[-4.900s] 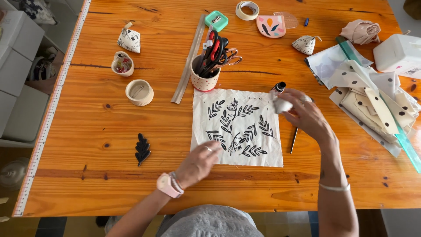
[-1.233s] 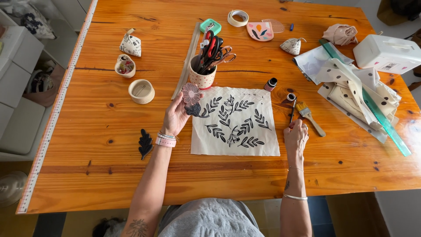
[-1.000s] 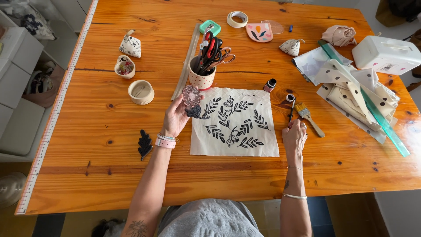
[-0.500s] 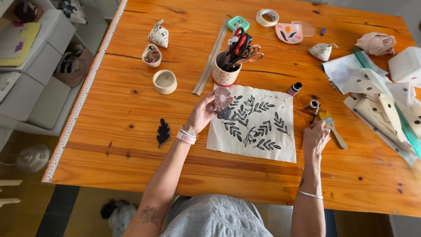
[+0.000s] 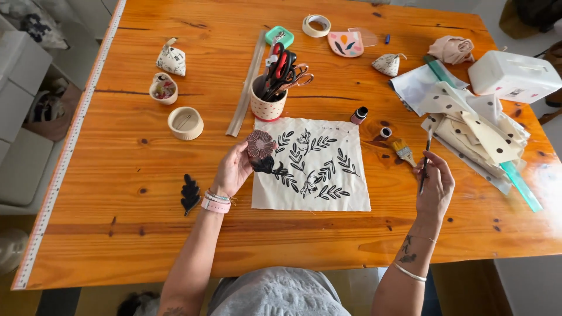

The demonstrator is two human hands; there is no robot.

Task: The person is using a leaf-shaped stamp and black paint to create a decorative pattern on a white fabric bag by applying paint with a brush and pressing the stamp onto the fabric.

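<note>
A cup full of scissors stands just beyond the cloth, near my left hand, with a long ruler lying beside it. Farther left on the tabletop sit a small round bowl and a smaller dish, and a black leaf shape lies near my left wrist. To the right of the cloth are a little dark-capped bottle, a wide brush and a heap of dotted paper pieces. Nothing lies between my hands and the cloth.

My left hand is closed around a round flower stamp, lifted over the cloth's upper left corner; its face is pinkish with fine radiating lines and a dark stem below. My right hand pinches a thin brush upright, off the cloth's right edge. The cloth lies flat, cream, printed with black leafy sprigs.
</note>
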